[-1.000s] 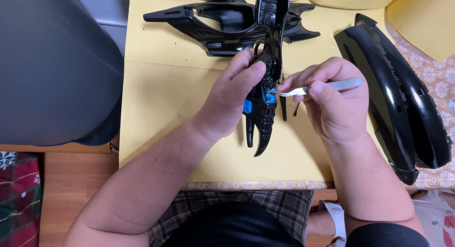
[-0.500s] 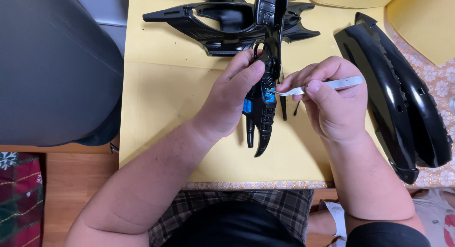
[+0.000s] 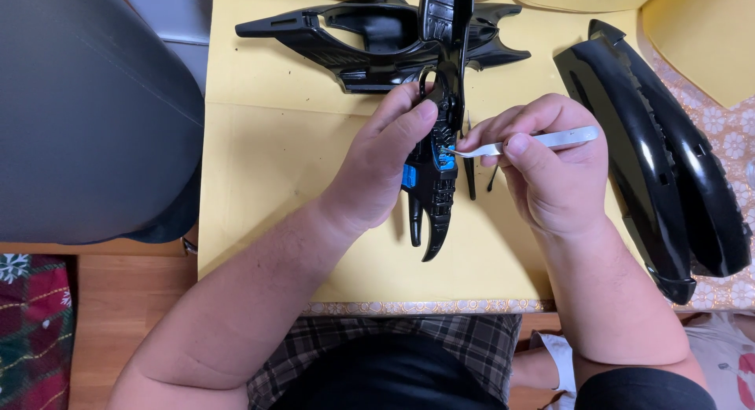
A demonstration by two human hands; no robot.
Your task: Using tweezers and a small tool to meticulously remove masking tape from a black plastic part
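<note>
My left hand (image 3: 383,162) grips a long glossy black plastic model part (image 3: 443,119) with blue patches, held upright over a yellow mat (image 3: 267,166). My right hand (image 3: 550,170) pinches silver tweezers (image 3: 543,141) whose tip touches the blue area of the part, just right of my left thumb. The part's curved pointed end hangs below my hands, and its upper end runs past the frame's top.
A black frame-like model piece (image 3: 354,34) lies on the mat behind my hands. Two long curved black shells (image 3: 657,150) rest at the right on a floral cloth (image 3: 727,119). A dark grey rounded object (image 3: 79,119) fills the left side.
</note>
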